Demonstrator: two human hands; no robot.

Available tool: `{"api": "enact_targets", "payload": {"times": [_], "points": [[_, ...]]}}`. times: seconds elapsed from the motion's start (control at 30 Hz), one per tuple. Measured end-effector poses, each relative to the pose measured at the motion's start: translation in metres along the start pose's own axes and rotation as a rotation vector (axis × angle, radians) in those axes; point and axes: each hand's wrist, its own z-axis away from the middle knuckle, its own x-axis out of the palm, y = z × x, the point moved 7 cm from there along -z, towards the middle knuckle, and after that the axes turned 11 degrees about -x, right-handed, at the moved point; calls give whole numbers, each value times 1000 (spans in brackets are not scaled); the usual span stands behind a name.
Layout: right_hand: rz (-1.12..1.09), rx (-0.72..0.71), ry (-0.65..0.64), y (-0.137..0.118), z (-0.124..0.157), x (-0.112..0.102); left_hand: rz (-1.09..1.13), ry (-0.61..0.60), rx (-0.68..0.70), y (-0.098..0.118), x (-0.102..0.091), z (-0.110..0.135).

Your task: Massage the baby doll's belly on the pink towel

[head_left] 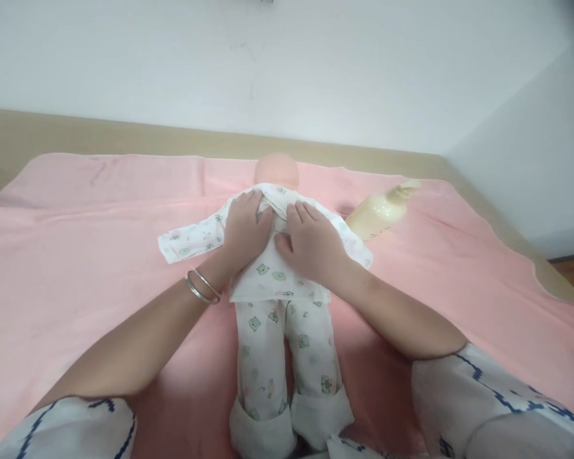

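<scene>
Patterned top [273,275] on doll [276,169]; left hand [247,228] and right hand [314,243] lie on it, fingers extended; cannot tell whether either pinches.

a single head-worn camera looked forward and down from the leg end of the doll [281,275], near enough for the sleeves [497,401] to fill the lower corners; its frame reached across the cloth [100,268] to the wall [148,76].

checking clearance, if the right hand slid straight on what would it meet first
The right hand would probably meet the shirt's neckline first, then perhaps the rounded head; depth is unclear.
</scene>
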Motion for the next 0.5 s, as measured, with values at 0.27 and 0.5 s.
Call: {"api": "enact_targets", "payload": {"times": [0.27, 0.5], "points": [[-218, 12, 30, 38, -25, 16, 12, 25, 17, -6, 3, 4], [-213, 10, 95, 42, -24, 23, 20, 28, 31, -8, 4, 4]]}}
